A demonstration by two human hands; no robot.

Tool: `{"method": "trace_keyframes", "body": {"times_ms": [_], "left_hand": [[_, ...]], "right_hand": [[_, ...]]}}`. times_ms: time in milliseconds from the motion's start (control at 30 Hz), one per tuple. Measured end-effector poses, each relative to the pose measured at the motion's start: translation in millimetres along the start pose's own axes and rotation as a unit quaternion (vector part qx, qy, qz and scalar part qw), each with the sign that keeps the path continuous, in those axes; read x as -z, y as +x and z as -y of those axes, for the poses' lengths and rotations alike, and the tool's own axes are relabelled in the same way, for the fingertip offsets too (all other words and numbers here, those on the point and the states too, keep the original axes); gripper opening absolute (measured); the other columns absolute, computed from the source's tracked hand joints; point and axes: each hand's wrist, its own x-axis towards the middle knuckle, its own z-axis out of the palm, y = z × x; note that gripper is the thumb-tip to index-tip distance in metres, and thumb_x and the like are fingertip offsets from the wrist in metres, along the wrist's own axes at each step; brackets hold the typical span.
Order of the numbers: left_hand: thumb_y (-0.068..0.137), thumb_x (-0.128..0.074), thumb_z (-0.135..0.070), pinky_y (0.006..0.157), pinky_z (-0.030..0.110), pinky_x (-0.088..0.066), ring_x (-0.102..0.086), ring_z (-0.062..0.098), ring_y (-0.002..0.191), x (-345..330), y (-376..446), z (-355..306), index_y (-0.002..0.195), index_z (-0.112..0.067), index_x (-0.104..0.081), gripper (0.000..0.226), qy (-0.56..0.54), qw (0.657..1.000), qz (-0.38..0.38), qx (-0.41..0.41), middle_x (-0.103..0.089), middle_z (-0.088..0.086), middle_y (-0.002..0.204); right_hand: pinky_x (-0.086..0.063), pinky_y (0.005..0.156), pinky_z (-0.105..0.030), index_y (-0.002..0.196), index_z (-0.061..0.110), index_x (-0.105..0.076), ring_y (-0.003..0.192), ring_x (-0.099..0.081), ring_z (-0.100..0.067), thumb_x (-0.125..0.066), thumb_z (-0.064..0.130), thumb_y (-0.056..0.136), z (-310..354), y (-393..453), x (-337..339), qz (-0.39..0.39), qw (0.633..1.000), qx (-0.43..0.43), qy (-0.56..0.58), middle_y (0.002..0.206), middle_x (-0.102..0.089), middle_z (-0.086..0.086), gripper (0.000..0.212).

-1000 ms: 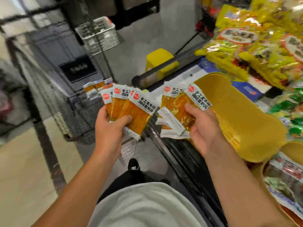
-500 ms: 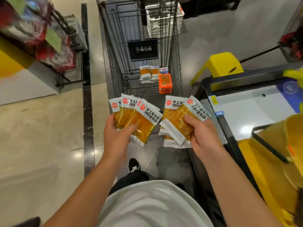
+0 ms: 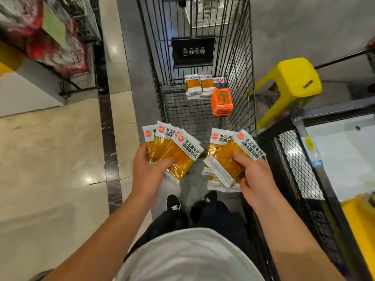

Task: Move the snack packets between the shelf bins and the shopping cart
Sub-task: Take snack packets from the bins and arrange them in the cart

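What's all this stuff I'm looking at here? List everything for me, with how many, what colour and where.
shopping cart: one, black wire, straight ahead.
amber packets in cart: two small stacks, amber and white, far end of the cart floor.
orange packets: one stack, orange, right of the amber stacks.
blue-and-white packet: one, behind the orange stack.
black sign: one, on the cart's far wall.
stool: one, yellow, right of the cart.
shelf goods: blurred, red and green, upper left.
held packets: several per hand, amber and white, fanned out.
left hand: gripping one fan.
right hand: gripping the other.
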Motion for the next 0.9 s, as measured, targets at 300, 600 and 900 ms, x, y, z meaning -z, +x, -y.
{"method": "trace_keyframes", "body": {"times_ms": [300,600,900], "left_hand": [[0.062,-0.077,-0.021,0.092,0.054,-0.055,-0.069,0.017,0.106,-59.0,68.5,-28.3,0.121,-0.034,-0.058,0.063,-0.024,0.999,-0.021,0.041,-0.070,-0.006,0.115],[0.062,-0.076,-0.014,0.091,0.051,-0.057,-0.070,0.013,0.099,-144.7,141.1,-55.7,0.112,-0.036,-0.058,0.058,0.081,0.995,0.046,0.041,-0.070,-0.012,0.102],[0.078,-0.071,-0.004,0.082,0.024,-0.056,-0.063,-0.007,0.088,-178.4,212.6,-62.1,0.120,-0.038,-0.042,0.061,0.255,0.952,0.168,0.034,-0.063,-0.016,0.106]], "right_hand": [[-0.056,0.094,-0.044,0.111,0.021,-0.066,0.102,-0.072,-0.019,-0.065,0.002,0.093,24.8,84.7,-40.0,-0.009,0.998,0.018,-0.054,0.109,-0.075,-0.002,0.027],[-0.056,0.095,-0.044,0.111,0.033,-0.059,0.104,-0.069,-0.010,-0.067,0.009,0.092,70.8,195.7,-77.0,-0.017,0.990,0.056,-0.125,0.110,-0.072,0.008,0.031],[-0.054,0.077,-0.016,0.129,0.018,-0.056,0.092,-0.063,0.004,-0.064,0.011,0.094,69.2,259.2,-99.0,-0.061,0.971,0.107,-0.207,0.108,-0.067,0.011,0.036]]}}
